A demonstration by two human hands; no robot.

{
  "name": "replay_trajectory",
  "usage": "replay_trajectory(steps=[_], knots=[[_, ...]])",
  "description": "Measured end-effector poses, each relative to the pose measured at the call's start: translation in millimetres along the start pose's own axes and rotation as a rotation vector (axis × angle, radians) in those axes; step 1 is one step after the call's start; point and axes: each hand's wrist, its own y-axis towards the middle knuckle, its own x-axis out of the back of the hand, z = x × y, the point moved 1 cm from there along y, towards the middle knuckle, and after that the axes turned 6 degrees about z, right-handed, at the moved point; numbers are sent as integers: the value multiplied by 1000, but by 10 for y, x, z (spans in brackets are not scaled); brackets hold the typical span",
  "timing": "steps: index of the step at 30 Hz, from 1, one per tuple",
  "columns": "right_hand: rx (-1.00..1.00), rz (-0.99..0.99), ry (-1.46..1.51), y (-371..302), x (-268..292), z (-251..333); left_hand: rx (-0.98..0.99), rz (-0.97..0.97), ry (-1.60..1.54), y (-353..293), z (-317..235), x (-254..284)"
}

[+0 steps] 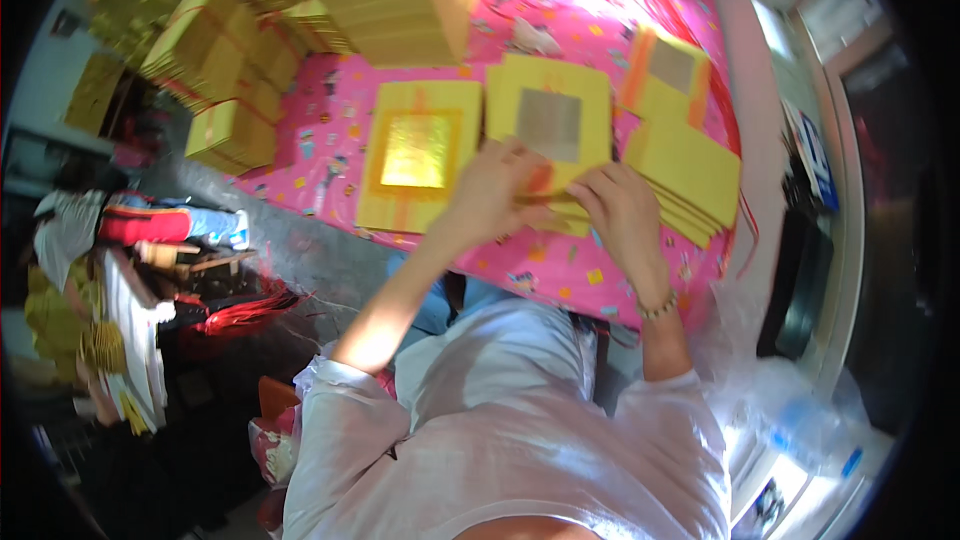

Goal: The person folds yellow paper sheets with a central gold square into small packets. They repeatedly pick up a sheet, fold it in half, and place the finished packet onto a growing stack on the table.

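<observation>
Presently: yellow paper stack (510, 90) under both hands

Stack, topped by a grey panel (548, 130), lies by the near edge of the pink-covered table (335, 90); left hand (490, 185) at its near side, thumb and fingers parted; right hand (628, 215) at its near right corner, fingertips close together; whether either grips paper cannot be told; gold-panelled stack (415, 150) to the left; plain yellow stack (690, 170) by the table's right edge; taller bundles (385, 0) toward the far left corner.

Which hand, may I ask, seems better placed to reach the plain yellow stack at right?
Probably the right hand: it is beside that stack, while the left hand is farther away, at the middle pile.
</observation>
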Motion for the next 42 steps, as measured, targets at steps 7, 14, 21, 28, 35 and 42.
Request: replay_trajectory(steps=[7,14,21,28,35,42], knots=[[-3,-206,159,246,34,172,-67,-343,95,144,88,-274],[-224,-265,803,408,-210,-258,-58,-667,-536,54,126,117],[-272,-169,1349,541,-463,-514,-216,-215,-1100,-16,321,104],[-235,-47,1437,350,-675,-661,-128,-266,-804,41,468,-159],[-249,-27,1409,262,-780,-682,-178,-467,-866,144,421,-484],[-119,-116,1401,197,-844,-481,-55,-429,-910,135,369,-348]])
